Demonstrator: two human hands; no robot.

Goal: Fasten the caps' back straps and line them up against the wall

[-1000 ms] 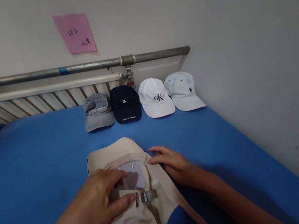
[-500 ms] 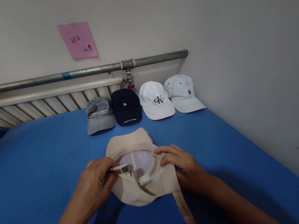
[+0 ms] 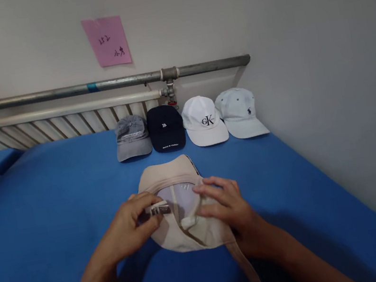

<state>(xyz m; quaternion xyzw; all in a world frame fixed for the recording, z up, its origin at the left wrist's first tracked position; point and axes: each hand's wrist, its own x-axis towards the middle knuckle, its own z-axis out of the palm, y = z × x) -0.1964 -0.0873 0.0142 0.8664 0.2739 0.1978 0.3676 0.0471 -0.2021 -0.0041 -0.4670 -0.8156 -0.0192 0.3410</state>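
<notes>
A beige baseball cap (image 3: 167,171) is held above the blue sheet, its inside facing me and its brim pointing away. My left hand (image 3: 133,224) pinches the cap's left back edge beside a small metal buckle (image 3: 160,210). At the cap's right side, my right hand (image 3: 228,206) grips the fabric, fingers on the inside and thumb hidden. The cap's loose strap (image 3: 247,268) dangles from its right back corner, below my right hand.
Behind the cap stand a grey cap (image 3: 133,138), a navy cap (image 3: 166,130), a white cap (image 3: 204,121) and a pale cap (image 3: 239,113) in a row on the blue sheet (image 3: 58,206). A radiator (image 3: 73,125), a metal pipe (image 3: 57,94) and a pink note (image 3: 108,41) line the wall.
My view has shifted, so everything sits further right. My left fingers have moved further over the cap's edge by the buckle. The right fingers have spread slightly, and the strap swings a little.
</notes>
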